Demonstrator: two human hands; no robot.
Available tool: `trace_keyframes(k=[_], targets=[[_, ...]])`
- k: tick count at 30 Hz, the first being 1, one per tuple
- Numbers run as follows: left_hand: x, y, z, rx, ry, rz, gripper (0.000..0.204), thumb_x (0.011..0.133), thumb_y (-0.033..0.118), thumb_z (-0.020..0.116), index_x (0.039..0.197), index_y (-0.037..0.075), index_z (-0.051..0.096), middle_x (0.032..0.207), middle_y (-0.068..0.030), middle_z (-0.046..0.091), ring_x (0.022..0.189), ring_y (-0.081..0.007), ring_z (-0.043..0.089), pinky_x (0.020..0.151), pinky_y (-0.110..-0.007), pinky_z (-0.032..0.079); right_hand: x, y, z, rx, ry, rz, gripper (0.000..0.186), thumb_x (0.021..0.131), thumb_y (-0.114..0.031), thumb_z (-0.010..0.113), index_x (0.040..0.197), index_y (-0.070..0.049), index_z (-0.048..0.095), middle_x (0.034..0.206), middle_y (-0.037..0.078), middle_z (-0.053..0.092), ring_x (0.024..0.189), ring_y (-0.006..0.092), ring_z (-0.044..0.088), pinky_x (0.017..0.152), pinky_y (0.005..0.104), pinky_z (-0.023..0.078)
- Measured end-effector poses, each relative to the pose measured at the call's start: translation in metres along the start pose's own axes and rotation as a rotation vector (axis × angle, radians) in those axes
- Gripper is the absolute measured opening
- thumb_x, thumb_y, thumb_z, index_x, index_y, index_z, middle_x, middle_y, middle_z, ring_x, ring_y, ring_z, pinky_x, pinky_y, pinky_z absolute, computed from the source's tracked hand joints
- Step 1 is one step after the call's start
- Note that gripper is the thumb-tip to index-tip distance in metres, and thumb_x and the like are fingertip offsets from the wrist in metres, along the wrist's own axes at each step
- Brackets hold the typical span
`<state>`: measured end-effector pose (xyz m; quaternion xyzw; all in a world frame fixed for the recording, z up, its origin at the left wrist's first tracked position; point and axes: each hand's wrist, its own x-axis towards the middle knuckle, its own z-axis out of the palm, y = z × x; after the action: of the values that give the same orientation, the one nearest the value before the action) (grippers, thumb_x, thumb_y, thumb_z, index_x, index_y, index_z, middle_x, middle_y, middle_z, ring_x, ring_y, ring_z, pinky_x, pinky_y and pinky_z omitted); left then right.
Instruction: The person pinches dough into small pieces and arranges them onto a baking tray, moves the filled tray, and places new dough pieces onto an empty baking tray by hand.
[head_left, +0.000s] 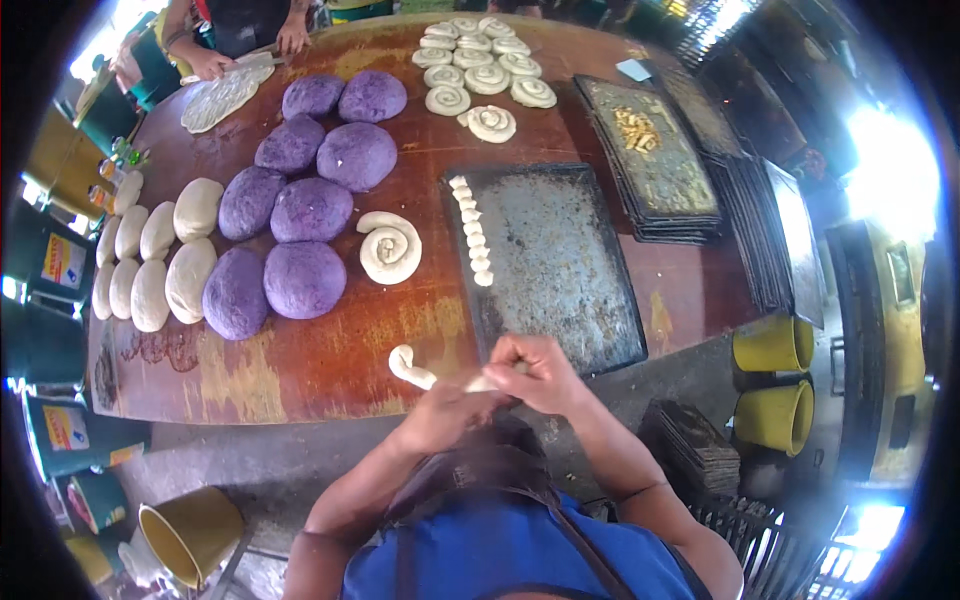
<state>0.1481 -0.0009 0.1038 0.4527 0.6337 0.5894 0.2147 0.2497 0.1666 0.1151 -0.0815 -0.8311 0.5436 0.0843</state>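
Observation:
My left hand (pixel 447 414) is closed around a pale dough rope (pixel 408 368), whose curled free end rests on the table near its front edge. Closed on the rope's other end, my right hand (pixel 536 376) sits just to the right, by the near edge of a dark baking tray (pixel 555 280). Small dough pieces (pixel 470 232) form a row along that tray's left side. Left of the tray lies a coiled dough rope (pixel 389 249). My fingers hide the part of the rope between the hands.
Purple dough balls (pixel 305 280) and pale dough loaves (pixel 150 295) cover the table's left side. Coiled dough spirals (pixel 487 78) are grouped at the back. Stacked baking trays (pixel 650 150) stand at right. At the far left, a co-worker's hands (pixel 212 66) touch a flattened dough sheet (pixel 228 98).

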Motion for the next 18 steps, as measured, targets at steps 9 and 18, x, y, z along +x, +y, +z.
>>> trace_keyframes(k=[9, 18], targets=[[-0.004, -0.020, 0.019, -0.420, -0.012, -0.728, 0.011, 0.091, 0.008, 0.046, 0.087, 0.003, 0.055, 0.070, -0.0032, 0.054, 0.060, -0.0098, 0.053, 0.052, -0.025, 0.044, 0.078, 0.131, 0.002, -0.220, 0.102, 0.051, 0.018, 0.080, -0.016, 0.071, 0.087, -0.003, 0.060, 0.094, 0.015, 0.061, 0.076, 0.0309, 0.063, 0.066, 0.0352, 0.052], [-0.012, -0.014, 0.014, 0.280, 0.199, -0.003, 0.061, 0.086, -0.006, 0.052, 0.142, 0.002, 0.030, 0.091, -0.0104, 0.062, 0.078, -0.0194, 0.062, 0.069, -0.031, 0.051, 0.003, -0.023, -0.002, -0.161, -0.067, -0.165, 0.039, 0.078, -0.025, 0.076, 0.107, -0.005, 0.060, 0.103, 0.014, 0.059, 0.082, 0.0299, 0.063, 0.067, 0.0382, 0.053]])
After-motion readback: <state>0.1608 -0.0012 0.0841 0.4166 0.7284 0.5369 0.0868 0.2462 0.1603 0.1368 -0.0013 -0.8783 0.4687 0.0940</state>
